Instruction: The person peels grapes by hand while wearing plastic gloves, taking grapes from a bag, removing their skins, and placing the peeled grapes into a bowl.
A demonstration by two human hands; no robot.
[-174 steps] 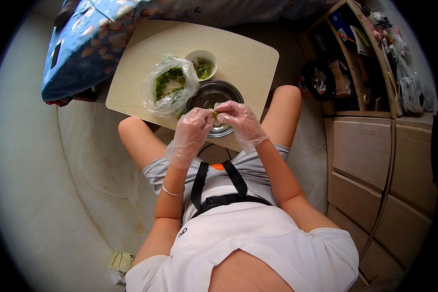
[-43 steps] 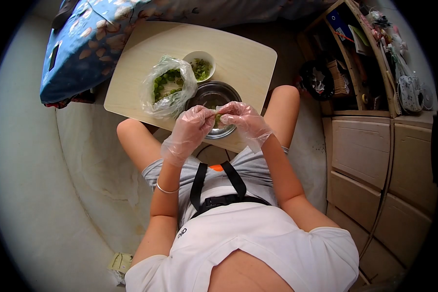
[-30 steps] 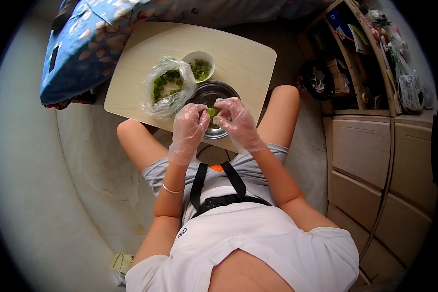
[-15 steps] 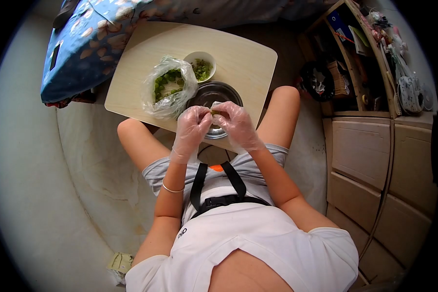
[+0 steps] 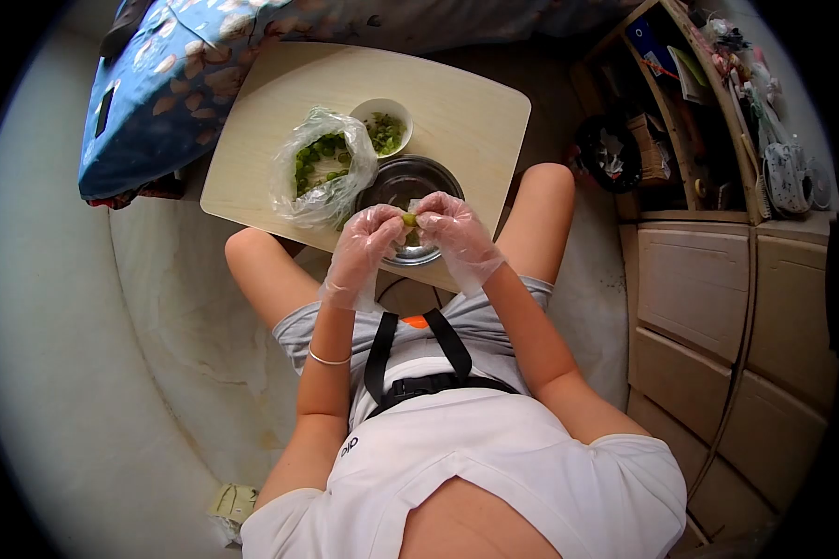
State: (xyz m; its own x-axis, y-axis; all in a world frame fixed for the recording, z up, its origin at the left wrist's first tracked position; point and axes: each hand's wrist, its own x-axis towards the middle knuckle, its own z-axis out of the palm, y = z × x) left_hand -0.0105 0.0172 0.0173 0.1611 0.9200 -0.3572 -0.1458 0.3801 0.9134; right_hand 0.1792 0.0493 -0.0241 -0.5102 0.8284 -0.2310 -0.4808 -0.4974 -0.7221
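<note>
A green piece (image 5: 409, 220) sits between left fingers (image 5: 390, 221) and right fingers (image 5: 430, 215) (both pinching).

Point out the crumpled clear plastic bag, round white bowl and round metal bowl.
Crumpled clear plastic bag (image 5: 347, 192): head view, lower-right side.
Round white bowl (image 5: 381, 104): head view, far inner wall.
Round metal bowl (image 5: 435, 174): head view, far inner wall.

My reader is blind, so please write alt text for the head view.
In clear gloves, the left hand and right hand pinch a small green piece over a metal bowl on a pale table. Nearby, a clear plastic bag and white bowl hold green bits.
</note>
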